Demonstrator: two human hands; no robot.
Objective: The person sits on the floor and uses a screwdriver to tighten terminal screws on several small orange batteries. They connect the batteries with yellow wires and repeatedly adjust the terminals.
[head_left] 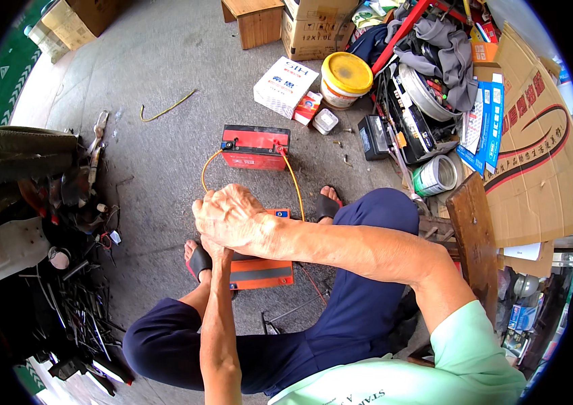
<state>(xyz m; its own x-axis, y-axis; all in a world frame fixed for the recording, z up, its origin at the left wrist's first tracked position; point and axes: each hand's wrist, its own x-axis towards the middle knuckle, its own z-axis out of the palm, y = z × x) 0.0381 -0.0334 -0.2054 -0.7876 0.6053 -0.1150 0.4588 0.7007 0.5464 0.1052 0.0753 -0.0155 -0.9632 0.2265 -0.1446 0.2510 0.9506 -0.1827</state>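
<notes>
My right hand (236, 214) is closed, its fingers curled, and it lies over my left hand (217, 248). The left hand's fingers are hidden beneath it, and whatever the two hold cannot be seen. Just beyond them a red battery with a black top (257, 160) stands on the ground. Yellow wires join its two terminals: the left wire (204, 177) curves down to my hands, the right wire (296, 181) runs down toward an orange battery (261, 278). That orange battery, with a grey stripe, sits between my feet, partly covered by my hands and right forearm.
A loose yellow wire (168, 108) lies on the concrete farther off. Old tyres (30, 145) and scrap parts are heaped at left. A white box (286, 86), a yellow-lidded bucket (346, 75), a small black battery (374, 138) and an open tin (436, 175) stand at right.
</notes>
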